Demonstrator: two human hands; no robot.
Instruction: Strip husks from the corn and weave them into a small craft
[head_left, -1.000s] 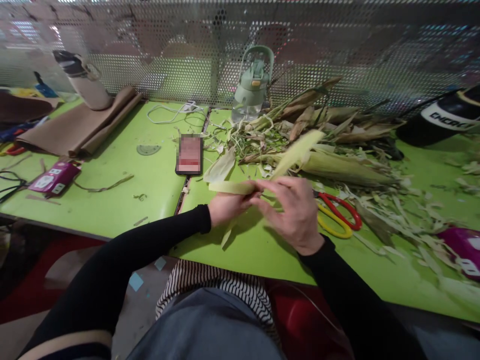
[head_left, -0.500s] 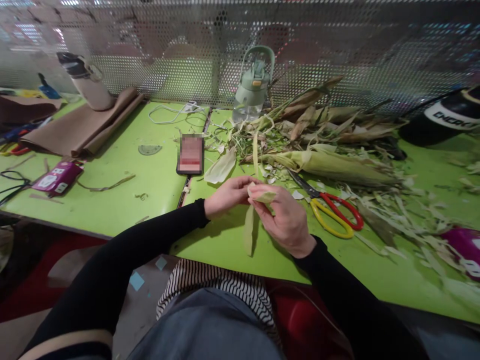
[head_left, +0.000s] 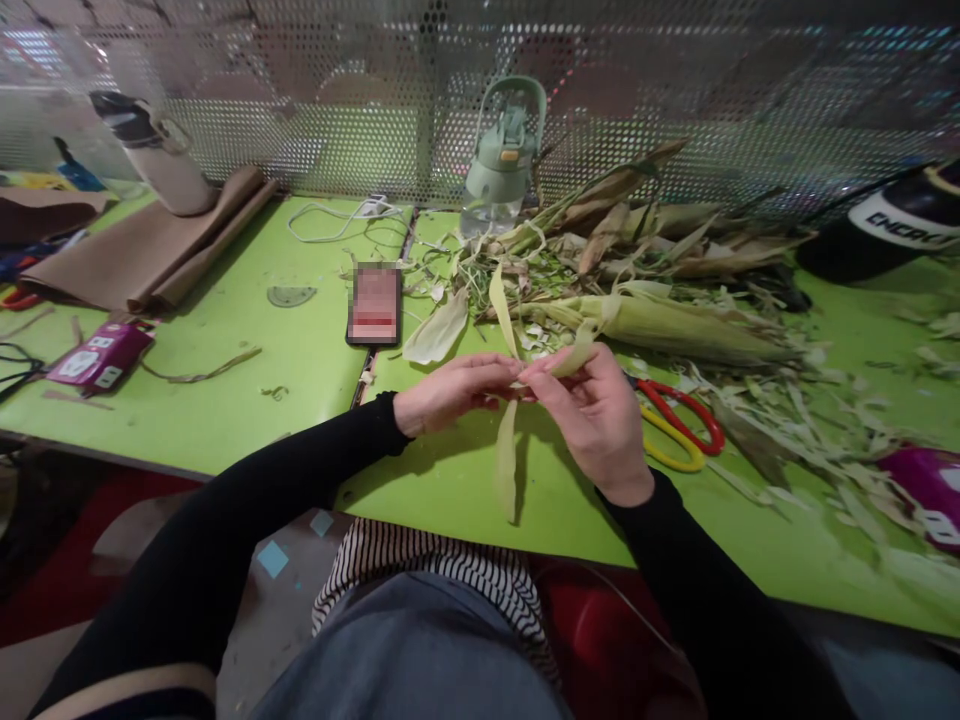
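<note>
Pale green corn husk strips (head_left: 506, 465) are pinched between my two hands above the table's front edge. One end hangs down below the fingers, another points up and away, and a third lies across my right fingers. My left hand (head_left: 461, 390) is closed on the strips from the left, fingertips meeting the other hand's. My right hand (head_left: 600, 425) grips them between thumb and fingers; exactly how the strips cross there is hidden. Beside my right hand lie scissors (head_left: 690, 415) with one red and one yellow handle, blades partly covered by that hand.
A pile of corn husks (head_left: 675, 325) and shreds spreads behind and right. A green-lidded bottle (head_left: 499, 165), a phone (head_left: 374, 305), a protractor (head_left: 291, 296), a white bottle (head_left: 169, 165) on brown paper (head_left: 202, 240), purple power strips (head_left: 101, 357) and a black container (head_left: 877, 235) stand or lie around.
My right hand has moved slightly right and turned, its husk end now pointing up and away. My left hand stays close by, its fingers stretched further over the strips. The view has shifted slightly.
</note>
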